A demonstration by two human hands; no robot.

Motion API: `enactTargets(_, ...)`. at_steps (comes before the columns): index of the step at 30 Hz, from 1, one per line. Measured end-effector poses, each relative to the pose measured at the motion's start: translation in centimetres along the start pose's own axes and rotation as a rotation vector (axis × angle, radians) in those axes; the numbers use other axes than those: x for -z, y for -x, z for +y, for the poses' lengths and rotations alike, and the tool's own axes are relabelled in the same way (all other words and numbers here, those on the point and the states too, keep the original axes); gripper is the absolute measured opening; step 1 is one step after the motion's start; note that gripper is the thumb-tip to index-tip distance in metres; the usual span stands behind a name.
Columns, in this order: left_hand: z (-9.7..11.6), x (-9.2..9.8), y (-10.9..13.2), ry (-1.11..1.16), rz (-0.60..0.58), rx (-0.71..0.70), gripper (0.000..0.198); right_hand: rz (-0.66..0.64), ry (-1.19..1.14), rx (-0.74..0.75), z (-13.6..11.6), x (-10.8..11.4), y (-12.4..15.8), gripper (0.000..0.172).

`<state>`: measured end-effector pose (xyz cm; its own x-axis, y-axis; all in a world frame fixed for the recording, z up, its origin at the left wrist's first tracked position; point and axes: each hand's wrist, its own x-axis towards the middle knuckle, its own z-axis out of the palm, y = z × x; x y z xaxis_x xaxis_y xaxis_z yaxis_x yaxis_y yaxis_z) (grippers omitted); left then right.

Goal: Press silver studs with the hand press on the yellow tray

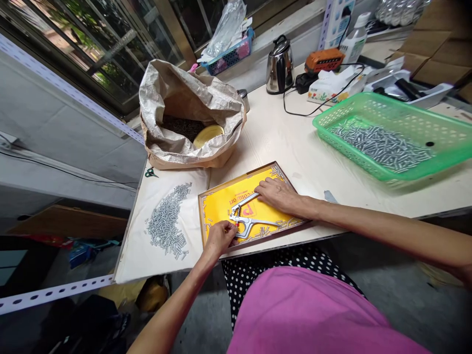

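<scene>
A shallow tray (217, 199) with a yellow bottom and red print lies at the table's front edge. In it is a silver pair of hand pliers (246, 223) with a spring between its handles. My right hand (277, 196) is closed on the upper handle. At the jaw end, my left hand (221, 236) has its fingertips pinched together by a small red part; whatever they hold is hidden. Small metal pins (264, 231) lie along the tray's edges, several of them close to the lower handle.
A pile of small metal pieces (165, 221) lies to the left, near green-handled scissors (150, 172). Behind stands an open sack (221, 157) with dark pieces and a yellow bowl (208, 134). A green basket (354, 160) of metal pins is at right, a kettle (280, 66) at the back.
</scene>
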<state>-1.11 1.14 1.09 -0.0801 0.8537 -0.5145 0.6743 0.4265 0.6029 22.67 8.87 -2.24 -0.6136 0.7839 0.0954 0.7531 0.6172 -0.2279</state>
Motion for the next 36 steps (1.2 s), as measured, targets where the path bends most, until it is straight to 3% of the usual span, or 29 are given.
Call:
enactTargets(5, 0.3, 0.0, 0.2, -0.017, 0.011, 0.025, 0.016, -0.011, -0.032, 0.043, -1.0, 0.8, 2.1, 0.086)
enactTargets(8, 0.5, 0.0, 0.2, -0.024, 0.016, 0.024, 0.016, -0.05, 0.007, 0.061, -1.7, 1.1, 2.9, 0.099)
enactTargets(17, 0.4, -0.1, 0.4, -0.056, 0.054, 0.003, 0.016, -0.075, -0.004, 0.051, -2.8, 1.6, 3.4, 0.079)
enactTargets(26, -2.1, 0.0, 0.0, 0.047, 0.014, -0.003, 0.021, 0.011, -0.085, 0.054, -3.6, 1.0, 3.7, 0.064)
enactTargets(29, -1.5, 0.5, 0.4, -0.106, 0.164, -0.17, 0.033, 0.077, -0.097, 0.084, -3.3, 0.9, 3.0, 0.061)
enactTargets(32, 0.2, 0.6, 0.2, -0.362, 0.32, -0.538, 0.062, 0.122, -0.124, 0.132, -3.0, 1.3, 2.0, 0.061)
enactTargets(34, 1.6, 0.3, -0.7, -0.501, 0.258, -0.713, 0.076, 0.119, -0.131, 0.17, -3.0, 1.5, 1.4, 0.062)
enactTargets(36, 2.7, -0.2, -2.0, -0.605, 0.152, -0.751, 0.071, 0.1, -0.126, 0.189, -3.0, 1.5, 1.0, 0.063)
